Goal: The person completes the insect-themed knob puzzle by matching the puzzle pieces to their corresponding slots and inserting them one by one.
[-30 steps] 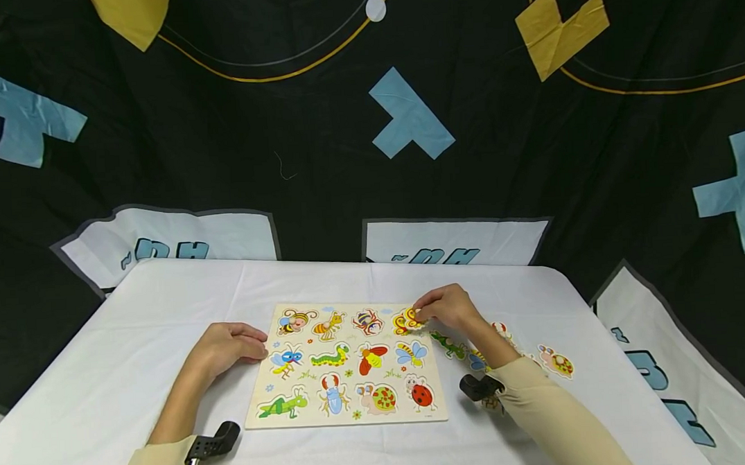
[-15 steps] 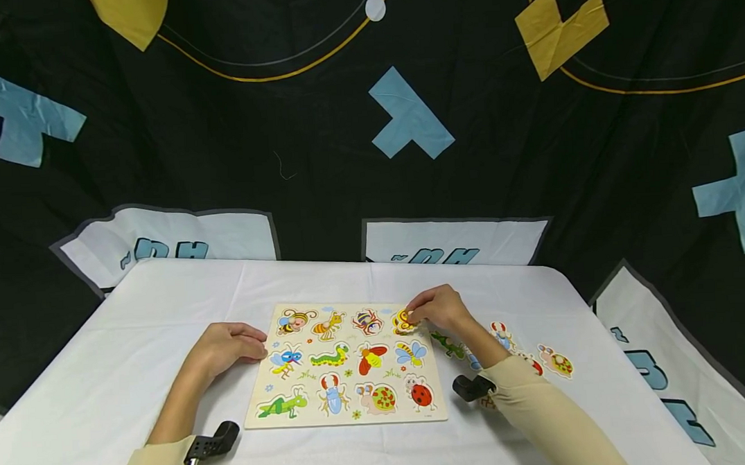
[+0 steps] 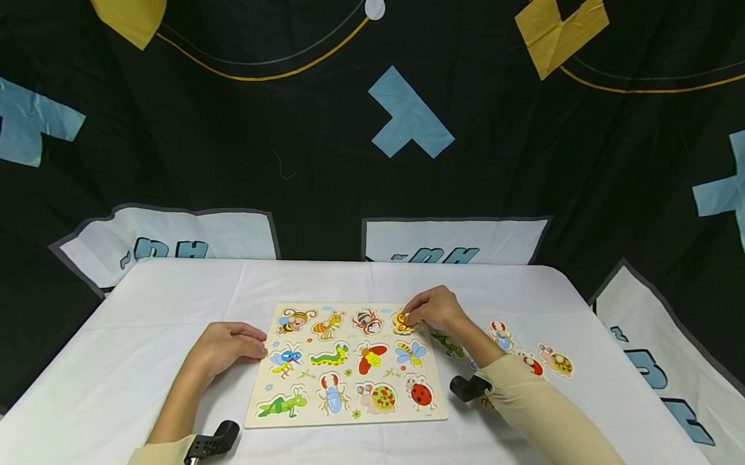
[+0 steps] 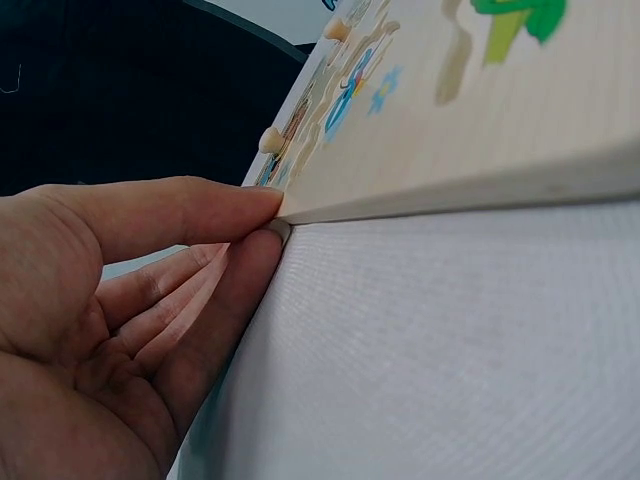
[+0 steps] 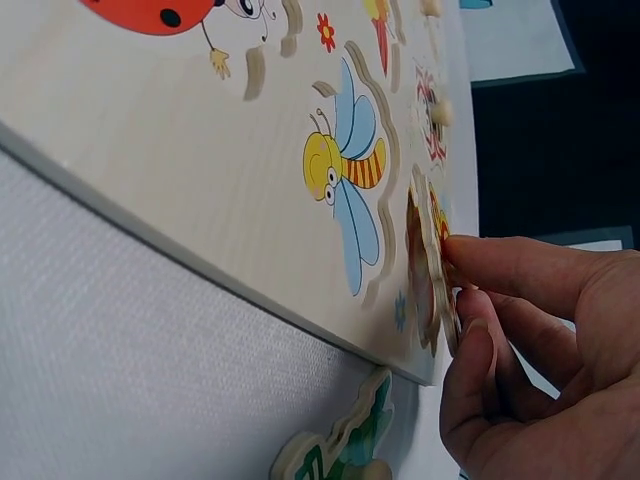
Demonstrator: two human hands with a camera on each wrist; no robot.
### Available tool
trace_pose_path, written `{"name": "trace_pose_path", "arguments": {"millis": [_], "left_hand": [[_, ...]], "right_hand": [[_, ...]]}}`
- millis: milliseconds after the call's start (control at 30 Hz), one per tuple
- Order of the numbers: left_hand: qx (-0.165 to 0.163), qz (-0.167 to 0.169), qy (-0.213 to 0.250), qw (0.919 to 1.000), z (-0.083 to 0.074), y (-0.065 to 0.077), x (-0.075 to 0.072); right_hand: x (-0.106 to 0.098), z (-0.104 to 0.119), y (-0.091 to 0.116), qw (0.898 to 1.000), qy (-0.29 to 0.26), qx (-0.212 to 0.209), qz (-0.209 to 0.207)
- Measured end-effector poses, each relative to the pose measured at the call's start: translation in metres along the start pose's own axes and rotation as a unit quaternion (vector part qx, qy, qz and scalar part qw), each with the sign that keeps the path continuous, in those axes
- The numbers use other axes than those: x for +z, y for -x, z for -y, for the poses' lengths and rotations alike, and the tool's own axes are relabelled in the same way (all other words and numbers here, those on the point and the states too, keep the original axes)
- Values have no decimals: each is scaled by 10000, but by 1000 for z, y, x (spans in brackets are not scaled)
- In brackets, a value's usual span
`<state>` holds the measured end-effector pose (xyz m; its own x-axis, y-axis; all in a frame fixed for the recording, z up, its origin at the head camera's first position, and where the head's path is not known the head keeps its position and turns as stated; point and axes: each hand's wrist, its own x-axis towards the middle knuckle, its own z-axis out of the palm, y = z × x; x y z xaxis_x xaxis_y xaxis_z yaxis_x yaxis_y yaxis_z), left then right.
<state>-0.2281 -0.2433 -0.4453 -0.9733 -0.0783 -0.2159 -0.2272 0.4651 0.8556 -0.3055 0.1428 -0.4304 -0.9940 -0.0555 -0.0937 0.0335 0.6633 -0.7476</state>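
A wooden insect puzzle board (image 3: pixel 349 422) lies flat on the white table. My left hand (image 3: pixel 224 350) is at its left edge; in the left wrist view the fingertips pinch the rim (image 4: pixel 460 205). At the far right corner, my right hand (image 3: pixel 441 309) pinches a yellow butterfly puzzle piece (image 3: pixel 403 320) between thumb and fingers. In the right wrist view this butterfly piece (image 5: pixel 436 265) stands tilted over its matching picture, partly covered by the fingers. Wooden knobs stick up along the far row, one on the spider piece (image 5: pixel 432 125).
Loose puzzle pieces lie right of the board: a green grasshopper (image 3: pixel 449 345), a stag beetle (image 3: pixel 500 334), a ladybug (image 3: pixel 532 364) and a snail (image 3: pixel 556 360). My right forearm covers others. A black curtain (image 3: pixel 321 193) hangs behind the table.
My right hand has moved slightly left with the butterfly piece, bringing it over its picture in the board's far right corner. The left hand has stayed at the board's edge.
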Motion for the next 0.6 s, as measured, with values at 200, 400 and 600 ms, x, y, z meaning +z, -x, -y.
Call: {"name": "trace_pose_path", "arguments": {"millis": [200, 400, 600], "left_hand": [[-38, 11, 46, 10000, -1, 1, 1], [-75, 7, -34, 10000, -1, 1, 0], [-76, -5, -5, 10000, -1, 1, 0]], "right_hand": [[3, 1, 0, 9999, 126, -53, -7], [5, 2, 0, 9999, 106, 14, -33], [7, 2, -2, 9999, 48, 106, -30]]}}
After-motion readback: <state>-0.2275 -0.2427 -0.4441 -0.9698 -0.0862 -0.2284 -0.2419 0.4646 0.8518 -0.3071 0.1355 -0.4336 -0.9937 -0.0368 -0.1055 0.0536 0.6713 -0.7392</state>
